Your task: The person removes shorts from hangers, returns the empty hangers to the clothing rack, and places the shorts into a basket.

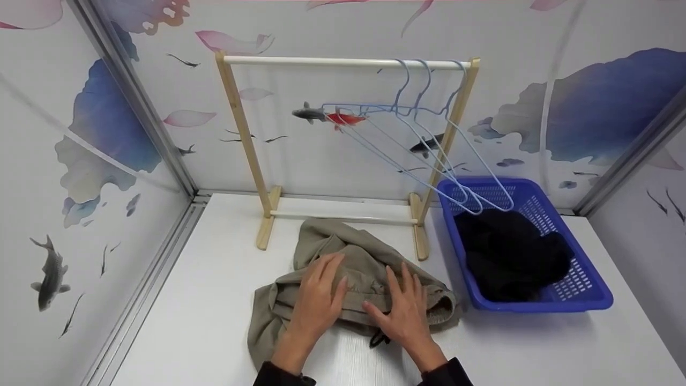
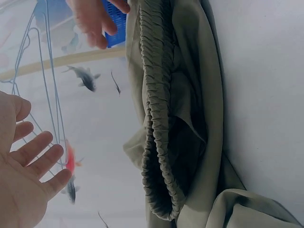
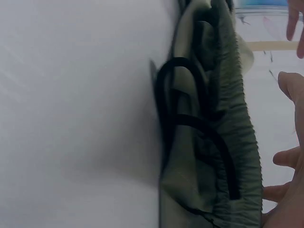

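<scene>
A pair of olive-khaki trousers (image 1: 343, 241) lies bunched on the white table, its gathered elastic waistband (image 2: 156, 90) toward the person. Over the left part of the waistband is my left hand (image 1: 316, 300), fingers spread and nearly straight. The left wrist view shows that palm beside the fabric with nothing in it. My right hand (image 1: 405, 313) is at the right part of the waistband, fingers extended and thumb apart. Black drawstring loops (image 3: 178, 61) hang from the waistband, below the right hand in the head view.
Behind the trousers stands a wooden rack (image 1: 238, 123) with a white rail (image 1: 321, 61). Several blue wire hangers (image 1: 423, 115) hang at its right end. On the right, a blue plastic basket (image 1: 595, 300) holds black cloth (image 1: 509, 257). Printed wall panels enclose the table.
</scene>
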Motion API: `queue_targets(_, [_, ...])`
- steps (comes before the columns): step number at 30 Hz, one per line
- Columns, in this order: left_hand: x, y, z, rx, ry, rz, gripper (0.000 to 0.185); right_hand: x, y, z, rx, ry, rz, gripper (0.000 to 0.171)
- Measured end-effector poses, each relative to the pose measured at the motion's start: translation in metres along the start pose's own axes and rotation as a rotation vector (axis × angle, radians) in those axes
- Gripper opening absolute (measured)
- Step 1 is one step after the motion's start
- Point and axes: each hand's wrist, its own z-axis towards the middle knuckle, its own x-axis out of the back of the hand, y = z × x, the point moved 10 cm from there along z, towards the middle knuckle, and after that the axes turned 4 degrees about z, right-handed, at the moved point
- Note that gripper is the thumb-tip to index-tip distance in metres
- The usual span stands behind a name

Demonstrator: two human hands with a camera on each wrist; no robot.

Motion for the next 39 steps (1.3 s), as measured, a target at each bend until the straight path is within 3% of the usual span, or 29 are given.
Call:
queue_targets(12, [0.001, -0.005, -0.002, 0.042, -0.004, -0.008, 0.042, -0.036, 0.013, 0.007, -0.204, -0.127, -0.030, 0.122])
queue_targets(23, [0.001, -0.006, -0.003, 0.019, 0.019, -0.015, 0.041, -0.057, 0.012, 0.009, -0.244, -0.192, -0.169, 0.137])
queue_targets(30, [0.002, -0.008, -0.003, 0.027, 0.026, -0.011, 0.041, -0.055, 0.014, 0.015, -0.254, -0.176, -0.267, 0.142])
queue_targets(39, [0.001, -0.014, -0.005, 0.063, 0.007, -0.003, 0.046, -0.038, 0.027, 0.026, -0.290, -0.138, -0.282, 0.146])
